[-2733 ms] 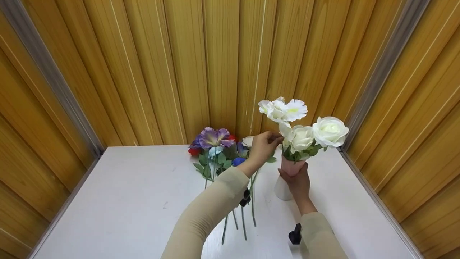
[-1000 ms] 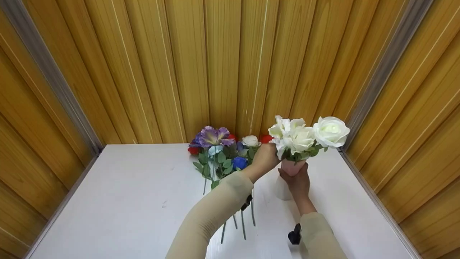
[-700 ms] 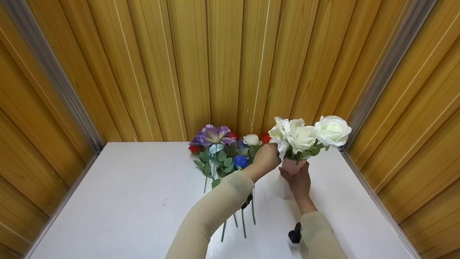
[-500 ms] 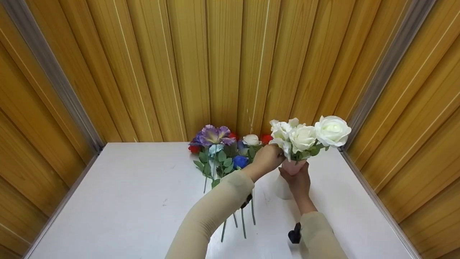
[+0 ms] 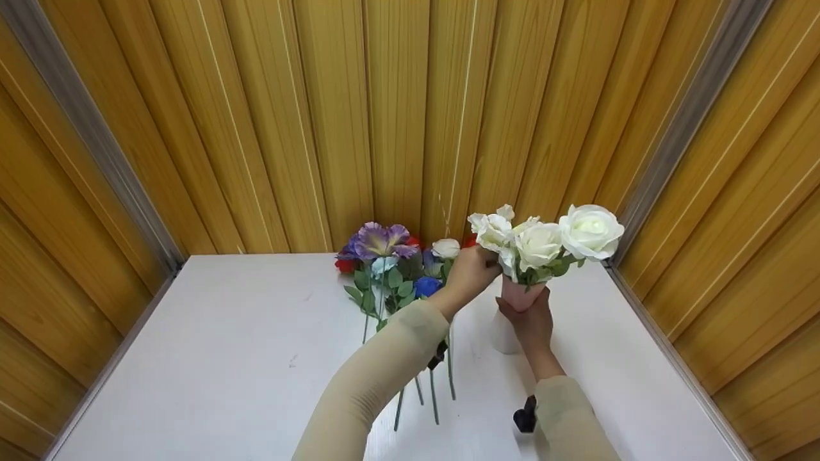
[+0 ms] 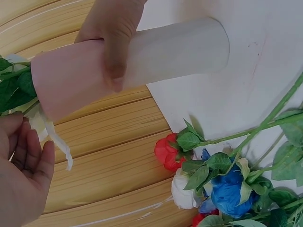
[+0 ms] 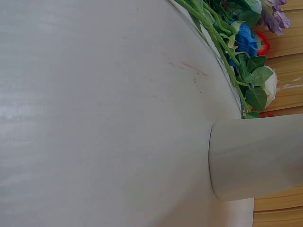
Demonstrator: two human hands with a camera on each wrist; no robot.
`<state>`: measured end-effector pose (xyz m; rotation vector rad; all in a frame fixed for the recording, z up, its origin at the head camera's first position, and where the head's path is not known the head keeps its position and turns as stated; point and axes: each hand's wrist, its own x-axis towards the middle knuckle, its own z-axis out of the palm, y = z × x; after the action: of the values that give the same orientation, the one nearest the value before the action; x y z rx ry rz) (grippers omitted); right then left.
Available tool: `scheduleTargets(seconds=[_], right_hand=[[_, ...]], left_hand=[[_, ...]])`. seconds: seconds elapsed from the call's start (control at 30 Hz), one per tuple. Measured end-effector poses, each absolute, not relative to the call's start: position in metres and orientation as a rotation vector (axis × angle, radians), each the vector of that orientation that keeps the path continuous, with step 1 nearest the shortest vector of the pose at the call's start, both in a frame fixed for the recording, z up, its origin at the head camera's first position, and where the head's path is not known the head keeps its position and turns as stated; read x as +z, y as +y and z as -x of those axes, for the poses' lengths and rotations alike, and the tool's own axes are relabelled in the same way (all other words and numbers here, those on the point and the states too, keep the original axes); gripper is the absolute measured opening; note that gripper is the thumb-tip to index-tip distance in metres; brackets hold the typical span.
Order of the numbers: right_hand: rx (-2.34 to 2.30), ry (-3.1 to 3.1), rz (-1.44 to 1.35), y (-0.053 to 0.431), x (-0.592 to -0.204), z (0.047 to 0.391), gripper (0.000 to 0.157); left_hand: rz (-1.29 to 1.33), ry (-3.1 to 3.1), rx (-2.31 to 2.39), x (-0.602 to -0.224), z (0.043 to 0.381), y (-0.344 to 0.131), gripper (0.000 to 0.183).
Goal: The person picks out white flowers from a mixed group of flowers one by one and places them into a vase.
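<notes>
A tall vase [image 5: 520,296], pink at the top and white below, stands on the right of the table. My right hand [image 5: 532,325] grips it round the middle, thumb across the front in the left wrist view. Two white roses [image 5: 590,232] with green leaves rise from its mouth. Beside them, a ruffled white flower [image 5: 492,232] leans left. My left hand [image 5: 473,274] is at the left of the vase's mouth, pinching this flower's thin stem [image 6: 31,107] between thumb and forefinger, other fingers loosely bent. The right wrist view shows only the vase's white base, no fingers.
Artificial flowers lie on the white table [image 5: 211,358] left of the vase: a purple bloom [image 5: 378,242], a blue rose [image 5: 427,286], a white rose [image 5: 446,248] and red ones. Their stems point toward the front edge. Wood-patterned walls [image 5: 397,128] enclose the table.
My left hand lowered the ruffled white flower from above the roses to beside them, then shifted slightly left, its bloom tipping left. My right hand kept its grip on the vase.
</notes>
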<state>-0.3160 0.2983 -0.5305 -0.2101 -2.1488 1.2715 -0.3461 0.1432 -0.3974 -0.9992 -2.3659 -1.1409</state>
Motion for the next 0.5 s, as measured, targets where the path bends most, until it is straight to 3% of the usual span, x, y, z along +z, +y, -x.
scheduleTargets(seconds=[0.27,0.5], right_hand=[[1.292,-2.140,0.201,0.2988,-0.5295,0.3151,0.082],[1.317,-2.176,0.226,0.2992,-0.5303,0.3152,0.083]], left_hand=[[1.023,-2.360,-1.039,-0.3972,0.3461,0.1446,0.031],[1.054,-2.399,-0.836,-0.4002,0.3408,0.1463,0.009]])
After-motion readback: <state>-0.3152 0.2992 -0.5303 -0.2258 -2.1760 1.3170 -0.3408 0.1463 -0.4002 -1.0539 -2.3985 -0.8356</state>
